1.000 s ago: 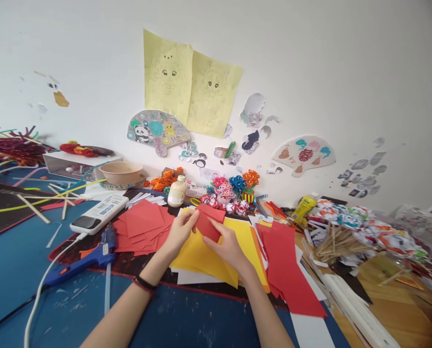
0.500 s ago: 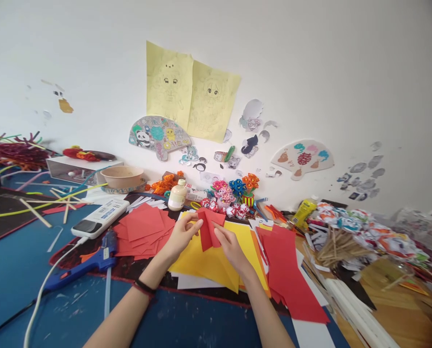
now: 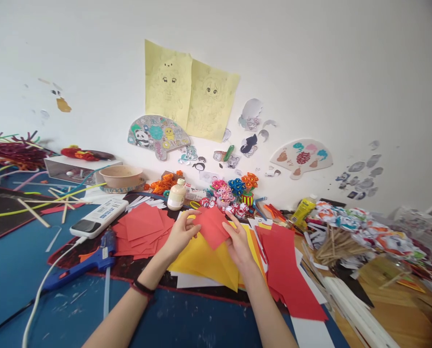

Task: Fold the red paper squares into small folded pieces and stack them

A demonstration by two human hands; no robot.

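Observation:
A small red paper square (image 3: 213,226) is held flat between both hands above a stack of yellow sheets (image 3: 204,258). My left hand (image 3: 181,235) pinches its left corner and my right hand (image 3: 239,246) grips its right edge. To the left lies a loose pile of red squares (image 3: 141,231); to the right lie long red paper sheets (image 3: 286,268). A black band circles my left wrist.
A blue glue gun (image 3: 81,263) with a white cable and a white power strip (image 3: 98,217) lie at the left. A small white bottle (image 3: 176,194), a tan bowl (image 3: 121,176), paper flowers (image 3: 237,188) and a yellow glue bottle (image 3: 303,209) stand near the wall. Wooden sticks (image 3: 337,241) and printed paper scraps crowd the right.
The red paper was folded and held upright; it is opened out flat between my hands now. My right hand has shifted to its right edge.

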